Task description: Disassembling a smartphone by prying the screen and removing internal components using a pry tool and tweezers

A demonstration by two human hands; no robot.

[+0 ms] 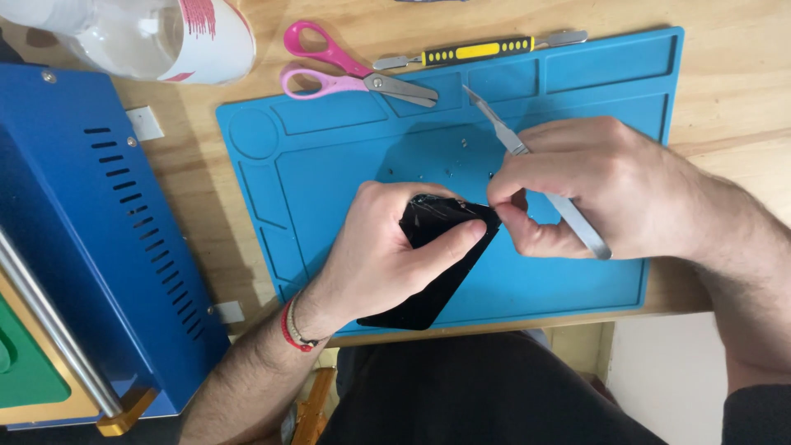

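Observation:
A black phone (432,272) with cracked glass at its upper end lies tilted on a blue work mat (329,165). My left hand (387,251) grips it, thumb laid across the screen. My right hand (601,189) holds a thin metal scalpel (504,132), its blade pointing up and left, its handle sticking out below the hand. The right fingertips pinch at the phone's cracked top corner. Small screws or glass bits lie on the mat just above the phone.
Pink scissors (346,70) and a yellow and black metal pry tool (478,52) lie at the mat's far edge. A blue machine (91,239) with vent slots fills the left. A clear bottle (156,37) lies at top left. The wooden table edge runs below the mat.

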